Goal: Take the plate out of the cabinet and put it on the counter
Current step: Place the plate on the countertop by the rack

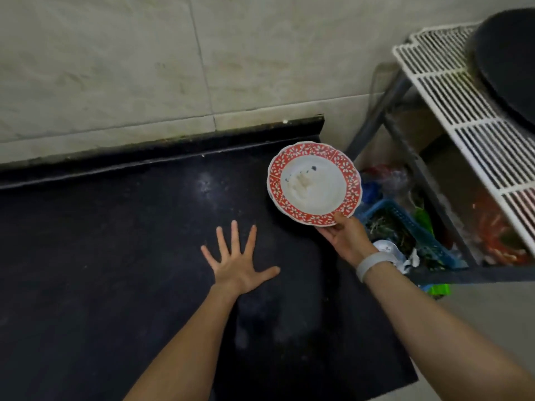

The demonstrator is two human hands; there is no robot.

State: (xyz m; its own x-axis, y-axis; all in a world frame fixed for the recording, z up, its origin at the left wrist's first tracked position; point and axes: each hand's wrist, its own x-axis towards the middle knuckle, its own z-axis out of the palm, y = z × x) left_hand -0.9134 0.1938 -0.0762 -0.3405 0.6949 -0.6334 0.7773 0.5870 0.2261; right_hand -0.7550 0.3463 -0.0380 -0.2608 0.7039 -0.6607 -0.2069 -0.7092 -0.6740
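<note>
While the left hand (238, 267) lies flat, right hand (344, 238) grips plate (314, 183) at counter (115, 256) edge.

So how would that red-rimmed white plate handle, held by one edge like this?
The red-rimmed white plate looks like rigid glazed ceramic, so probably fragile and slippery. The right hand pinches only its near rim, so it could tip. Over the black counter, a drop might chip it.
</note>
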